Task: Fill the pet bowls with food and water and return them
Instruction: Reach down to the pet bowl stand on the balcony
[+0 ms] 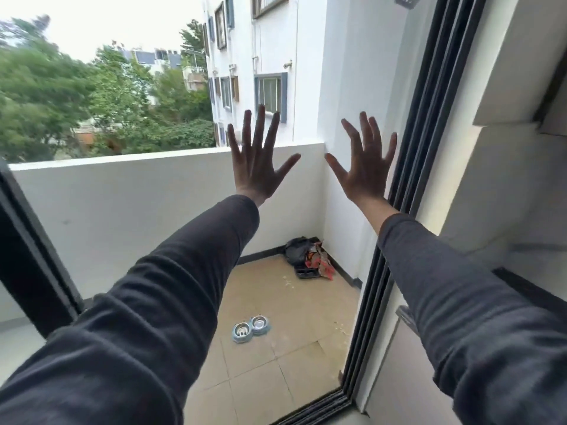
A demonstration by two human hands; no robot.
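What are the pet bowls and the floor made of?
The pet bowls look like shiny metal cups, bright and reflective inside, set in a pale blue holder, probably plastic. The floor looks like matte beige tile, going by its straight joint lines.

Flat, bright daylight comes from an overcast sky that is blown out to near white at the upper left. The balcony wall and the white building are evenly lit, with only soft, faint shadows. The trees at the left edge are smeared by motion blur. Wide-angle distortion bends the black door frame and stretches the dark sleeves at the bottom corners. The raised hands read dark, backlit against the pale wall.
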